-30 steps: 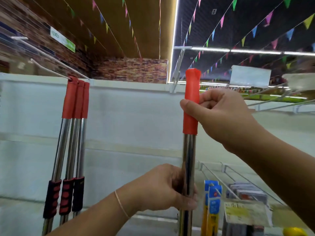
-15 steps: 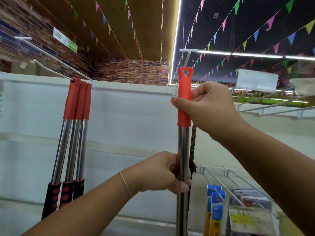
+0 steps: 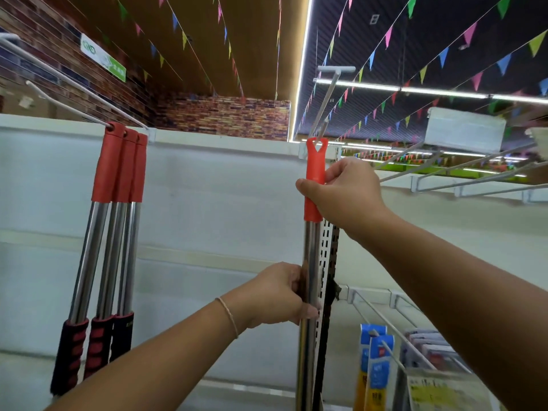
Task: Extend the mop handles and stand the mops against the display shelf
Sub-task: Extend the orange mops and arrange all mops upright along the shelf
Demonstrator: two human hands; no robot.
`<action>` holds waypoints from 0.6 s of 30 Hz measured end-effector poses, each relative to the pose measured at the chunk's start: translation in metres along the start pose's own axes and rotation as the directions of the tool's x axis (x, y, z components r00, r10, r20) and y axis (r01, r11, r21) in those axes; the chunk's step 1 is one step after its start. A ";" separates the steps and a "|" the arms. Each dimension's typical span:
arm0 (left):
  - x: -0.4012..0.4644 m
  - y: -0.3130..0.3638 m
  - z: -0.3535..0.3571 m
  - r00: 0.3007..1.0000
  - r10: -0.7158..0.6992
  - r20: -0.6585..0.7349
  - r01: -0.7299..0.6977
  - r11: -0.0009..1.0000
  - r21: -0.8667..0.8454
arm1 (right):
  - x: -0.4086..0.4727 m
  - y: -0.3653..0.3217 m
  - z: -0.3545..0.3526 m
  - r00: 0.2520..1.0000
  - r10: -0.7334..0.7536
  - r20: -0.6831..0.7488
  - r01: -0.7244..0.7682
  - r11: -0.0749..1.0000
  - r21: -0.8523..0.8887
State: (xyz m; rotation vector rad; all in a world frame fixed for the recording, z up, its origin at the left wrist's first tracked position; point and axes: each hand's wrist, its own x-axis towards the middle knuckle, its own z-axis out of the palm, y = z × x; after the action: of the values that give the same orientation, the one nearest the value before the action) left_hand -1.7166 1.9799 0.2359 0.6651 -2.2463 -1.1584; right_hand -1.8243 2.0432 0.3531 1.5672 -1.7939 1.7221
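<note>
A steel mop handle (image 3: 310, 250) with a red plastic end cap (image 3: 314, 161) stands upright in front of the white display shelf back panel (image 3: 207, 203). My right hand (image 3: 341, 194) pinches the red cap near its lower half. Lower down, my left hand (image 3: 281, 295) grips the steel tube. The cap's hanging loop sits just under a white peg hook (image 3: 326, 93) that sticks out from the shelf top. Three more mop handles (image 3: 115, 232) with red caps and black-red grips hang or lean together at the left against the panel.
A slotted shelf upright (image 3: 330, 256) runs right behind the held handle. Wire peg hooks (image 3: 382, 318) with blue-yellow packets (image 3: 376, 360) and other packaged goods stick out at lower right. More wire hooks (image 3: 474, 179) and a price tag holder (image 3: 465, 129) reach out at upper right.
The held handle has moved closer to the shelf upright and turned, so its hanging loop now shows under the peg hook. Both hands keep their hold.
</note>
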 end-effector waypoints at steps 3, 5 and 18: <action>0.017 -0.008 0.000 0.998 -0.016 -0.060 0.017 1.000 0.022 | 0.014 0.006 0.011 0.999 0.027 0.022 -0.026 0.998 -0.065; 0.029 -0.011 -0.001 0.996 -0.033 -0.079 0.035 0.999 0.025 | 0.027 0.012 0.019 0.997 0.055 0.048 -0.049 0.992 -0.117; 0.096 -0.034 -0.010 0.981 -0.024 -0.191 0.065 0.976 0.210 | 0.082 0.044 0.059 0.966 0.252 0.051 -0.241 0.957 -0.159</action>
State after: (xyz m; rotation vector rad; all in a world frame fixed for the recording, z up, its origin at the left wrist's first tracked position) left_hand -1.7753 1.8955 0.2338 0.8763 -2.2220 -0.8400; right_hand -1.8631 1.9410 0.3700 1.4094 -2.1807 1.5999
